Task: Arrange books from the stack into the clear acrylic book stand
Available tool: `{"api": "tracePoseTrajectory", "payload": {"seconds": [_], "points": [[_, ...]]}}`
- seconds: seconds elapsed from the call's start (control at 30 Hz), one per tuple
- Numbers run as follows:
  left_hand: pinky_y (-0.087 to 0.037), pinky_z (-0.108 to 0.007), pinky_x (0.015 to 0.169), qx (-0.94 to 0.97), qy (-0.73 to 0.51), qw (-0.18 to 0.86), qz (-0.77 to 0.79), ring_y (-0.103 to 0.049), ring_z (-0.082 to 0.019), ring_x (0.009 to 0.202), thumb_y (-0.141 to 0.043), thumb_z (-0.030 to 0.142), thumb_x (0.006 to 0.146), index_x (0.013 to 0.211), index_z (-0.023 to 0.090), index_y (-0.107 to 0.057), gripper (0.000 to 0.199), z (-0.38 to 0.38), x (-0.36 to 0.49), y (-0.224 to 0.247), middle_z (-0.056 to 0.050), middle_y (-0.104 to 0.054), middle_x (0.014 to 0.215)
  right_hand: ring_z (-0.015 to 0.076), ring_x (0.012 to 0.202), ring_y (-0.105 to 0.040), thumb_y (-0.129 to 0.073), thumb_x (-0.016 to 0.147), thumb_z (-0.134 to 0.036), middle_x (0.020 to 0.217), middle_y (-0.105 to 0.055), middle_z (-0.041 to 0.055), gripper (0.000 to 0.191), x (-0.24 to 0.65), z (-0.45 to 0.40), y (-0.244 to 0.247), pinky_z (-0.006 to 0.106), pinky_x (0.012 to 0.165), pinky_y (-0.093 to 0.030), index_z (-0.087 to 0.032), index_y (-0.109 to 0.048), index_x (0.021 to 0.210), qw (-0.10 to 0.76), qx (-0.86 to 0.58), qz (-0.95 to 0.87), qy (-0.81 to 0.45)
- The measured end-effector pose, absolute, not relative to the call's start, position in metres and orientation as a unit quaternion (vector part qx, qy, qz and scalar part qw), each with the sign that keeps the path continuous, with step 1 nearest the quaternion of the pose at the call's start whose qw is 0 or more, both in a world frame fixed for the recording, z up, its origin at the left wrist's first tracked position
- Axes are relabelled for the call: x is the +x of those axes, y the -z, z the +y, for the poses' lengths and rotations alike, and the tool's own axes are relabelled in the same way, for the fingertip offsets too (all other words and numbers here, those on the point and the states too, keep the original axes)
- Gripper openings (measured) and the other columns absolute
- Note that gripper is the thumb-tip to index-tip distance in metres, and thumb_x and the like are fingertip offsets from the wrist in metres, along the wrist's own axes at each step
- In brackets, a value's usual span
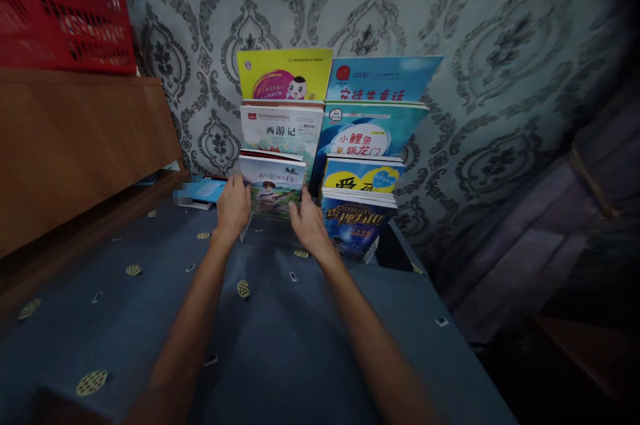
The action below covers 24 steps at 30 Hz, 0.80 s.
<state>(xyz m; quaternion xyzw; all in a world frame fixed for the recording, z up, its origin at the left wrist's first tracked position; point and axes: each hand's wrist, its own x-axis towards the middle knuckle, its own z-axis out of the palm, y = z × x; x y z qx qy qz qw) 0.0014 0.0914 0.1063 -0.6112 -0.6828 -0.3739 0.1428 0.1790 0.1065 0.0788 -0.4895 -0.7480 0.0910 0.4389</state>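
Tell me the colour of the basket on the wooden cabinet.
The basket is red, and shows best in the head view, at upper left.

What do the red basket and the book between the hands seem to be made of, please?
The red basket looks like smooth moulded plastic, with even colour and slotted walls. The book seems paper, its thin, straight-edged, printed cover probably smooth card.

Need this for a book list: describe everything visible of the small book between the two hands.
The small book stands upright and looks closed, its cover facing the camera, in front of a taller book marked 西游记. Its paper-like cover has dark Chinese lettering on a pale top; below, a dark-haired figure holds what looks like a guitar against green. The left hand is at its left edge, the right hand at its right.
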Motion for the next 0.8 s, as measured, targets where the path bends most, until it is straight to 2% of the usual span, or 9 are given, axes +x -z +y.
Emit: {"api": "tracePoseTrajectory", "payload": {"seconds": [0.2,0.37,0.57,0.67,0.8], "points": [[-0.052,-0.043,0.091,-0.61,0.389,0.14,-0.677,-0.061,-0.032,0.111,-0.039,0.021,0.097,0.115,0.014,-0.054,0.024,0.097,0.002,-0.103,-0.018,-0.063,0.113,0.0352,0.107,-0.071,-0.041,0.095,-0.027,0.121,-0.072,0.0245,0.062,0.174,0.106,-0.078,0.047,0.092,-0.056,0.0,-0.038,0.15,0.422,-0.511,-0.743,-0.093],[-0.05,-0.042,0.094,-0.606,0.441,0.116,-0.652,-0.061,-0.03,0.11,-0.04,0.021,0.096,0.106,0.018,-0.055,0.018,0.106,-0.003,-0.097,-0.015,-0.063,0.108,0.0346,0.118,-0.068,-0.042,0.095,-0.026,0.13,-0.067,0.0257,0.063,0.17,0.107,-0.073,0.046,0.099,-0.054,0.001,-0.036,0.151,0.423,-0.518,-0.736,-0.103],[-0.049,-0.041,0.093,-0.601,0.467,0.108,-0.64,-0.061,-0.028,0.106,-0.041,0.024,0.096,0.1,0.019,-0.053,0.014,0.114,-0.006,-0.094,-0.013,-0.063,0.103,0.0332,0.136,-0.054,-0.042,0.093,-0.025,0.146,-0.054,0.0271,0.063,0.166,0.112,-0.064,0.049,0.113,-0.044,0.003,-0.038,0.149,0.451,-0.502,-0.731,-0.102],[-0.049,-0.04,0.092,-0.605,0.457,0.112,-0.642,-0.061,-0.028,0.104,-0.04,0.026,0.097,0.097,0.019,-0.053,0.015,0.115,-0.008,-0.095,-0.012,-0.063,0.1,0.0339,0.137,-0.053,-0.041,0.093,-0.025,0.146,-0.054,0.029,0.063,0.163,0.115,-0.059,0.051,0.116,-0.041,0.005,-0.038,0.149,0.466,-0.498,-0.725,-0.093],[-0.049,-0.04,0.092,-0.608,0.437,0.126,-0.651,-0.06,-0.027,0.103,-0.037,0.025,0.099,0.096,0.02,-0.054,0.018,0.114,-0.006,-0.096,-0.012,-0.062,0.101,0.0331,0.136,-0.054,-0.042,0.092,-0.024,0.145,-0.056,0.0265,0.061,0.163,0.118,-0.055,0.052,0.116,-0.041,0.0,-0.041,0.148,0.487,-0.494,-0.715,-0.082]]}}
